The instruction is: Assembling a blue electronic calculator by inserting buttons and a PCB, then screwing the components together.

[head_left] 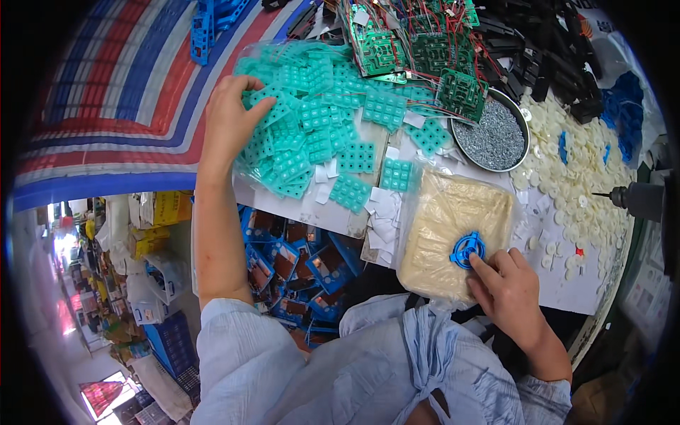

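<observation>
My left hand (237, 110) reaches over the left side of a heap of teal rubber keypads (304, 117). Its thumb and index finger are spread, with nothing visible between them; the other fingers are partly hidden. My right hand (511, 290) rests at the lower right of a cream block wrapped in clear plastic (439, 219). On that block lies a round blue plastic part (467, 250), like a spoked ring. My right index fingertip touches the part's lower edge. The thumb stays apart from it, and the remaining fingers are bent.
A round metal dish of small screws (492, 134) stands beyond the block. Green circuit boards (382, 53) with wires lie at the back. Cream discs (567, 180) spread on the right, near a dark screwdriver (637, 200). Blue parts (290, 262) fill a space below the table edge.
</observation>
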A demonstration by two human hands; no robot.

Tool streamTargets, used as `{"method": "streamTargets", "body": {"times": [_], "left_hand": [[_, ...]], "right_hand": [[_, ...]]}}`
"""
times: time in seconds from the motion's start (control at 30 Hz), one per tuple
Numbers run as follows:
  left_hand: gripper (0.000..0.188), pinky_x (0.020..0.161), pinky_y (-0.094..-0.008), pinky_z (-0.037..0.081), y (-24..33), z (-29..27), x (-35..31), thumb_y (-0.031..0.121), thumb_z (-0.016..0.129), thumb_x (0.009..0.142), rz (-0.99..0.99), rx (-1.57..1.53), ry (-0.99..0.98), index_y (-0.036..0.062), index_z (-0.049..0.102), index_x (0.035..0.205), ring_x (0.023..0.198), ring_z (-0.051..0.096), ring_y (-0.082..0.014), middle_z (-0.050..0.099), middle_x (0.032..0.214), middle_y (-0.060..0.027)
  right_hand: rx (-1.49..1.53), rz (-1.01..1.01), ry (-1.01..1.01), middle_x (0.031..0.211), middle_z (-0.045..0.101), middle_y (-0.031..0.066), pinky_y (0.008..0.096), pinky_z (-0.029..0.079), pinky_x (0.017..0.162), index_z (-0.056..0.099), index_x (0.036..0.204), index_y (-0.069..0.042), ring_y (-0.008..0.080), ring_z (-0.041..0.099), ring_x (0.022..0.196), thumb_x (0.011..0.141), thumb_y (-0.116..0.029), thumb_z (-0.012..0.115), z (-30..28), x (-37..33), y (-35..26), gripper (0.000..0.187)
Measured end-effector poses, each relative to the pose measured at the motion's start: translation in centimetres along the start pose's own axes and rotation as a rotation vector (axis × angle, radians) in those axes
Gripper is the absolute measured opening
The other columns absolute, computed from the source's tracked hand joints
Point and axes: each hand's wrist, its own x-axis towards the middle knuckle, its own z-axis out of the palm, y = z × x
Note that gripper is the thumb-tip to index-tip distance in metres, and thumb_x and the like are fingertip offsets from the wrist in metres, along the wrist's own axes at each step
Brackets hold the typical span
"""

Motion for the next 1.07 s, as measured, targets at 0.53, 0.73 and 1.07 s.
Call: {"method": "streamTargets", "body": {"times": [0.53,0.73,1.07], "left_hand": [[0.027,0.080,-0.0278,0.050,13.0,4.0,-6.5,0.007,0.072,0.092,-0.033,-0.656,0.019,0.0051,0.068,0.119,0.095,0.063,-0.0123,0.069,0.107,-0.0038],[0.030,0.091,-0.0310,0.050,2.9,2.0,-0.6,0.014,0.071,0.094,-0.053,-0.117,0.260,0.0037,0.067,0.123,0.102,0.065,-0.0171,0.069,0.112,-0.0096],[0.058,0.107,-0.0460,0.047,-14.4,4.4,15.4,0.051,0.069,0.090,-0.422,0.294,-0.041,0.0061,0.069,0.127,0.125,0.062,-0.0384,0.066,0.130,-0.0248]], "right_hand": [[0.115,0.044,0.118,0.080,0.060,0.0082,0.0395,0.049,0.062,0.072,0.107,-0.006,0.0280,0.059,0.072,0.081,-0.011,0.077,-0.9,-1.6,2.8,0.027],[0.080,0.146,0.189,0.079,0.061,0.0102,0.0397,0.049,0.064,0.073,0.104,-0.004,0.0293,0.061,0.073,0.078,-0.006,0.078,-2.5,-2.2,4.3,0.027],[0.044,0.233,0.233,0.075,0.062,0.0110,0.0379,0.049,0.063,0.075,0.103,-0.001,0.0268,0.061,0.068,0.076,0.000,0.077,-4.6,-2.3,6.3,0.027]]}}
